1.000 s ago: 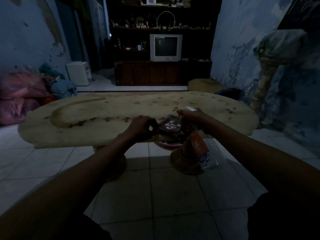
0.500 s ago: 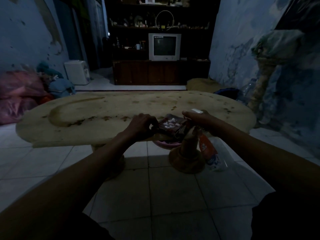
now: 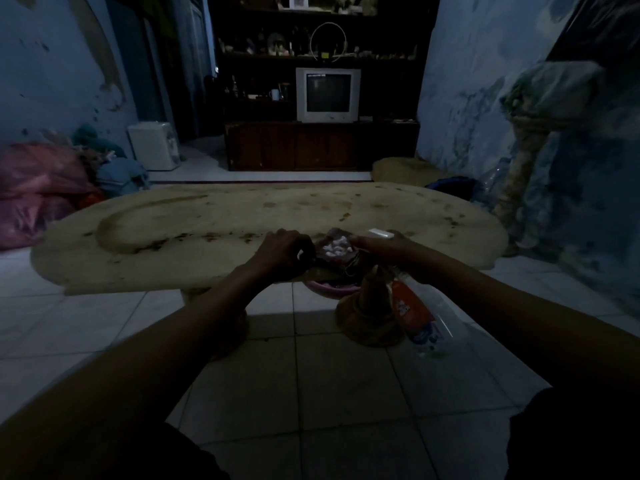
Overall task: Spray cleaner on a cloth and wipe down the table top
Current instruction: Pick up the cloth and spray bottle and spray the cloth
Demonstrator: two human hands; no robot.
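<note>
Both hands work at the near table edge, spraying step: left hand [image 3: 282, 252] pinches a dark patterned cloth [image 3: 332, 252], right hand [image 3: 388, 249] grips a white-headed spray bottle [image 3: 420, 317], clear plastic with an orange label, hanging below the rim. Next, likely set the bottle down and wipe the stained, matte oval table top [image 3: 225, 223].

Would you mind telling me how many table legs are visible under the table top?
2. One pedestal leg stands below the right hand, beside the hanging spray bottle. The other leg is left of it, mostly hidden behind the left forearm. Others may be hidden.
</note>
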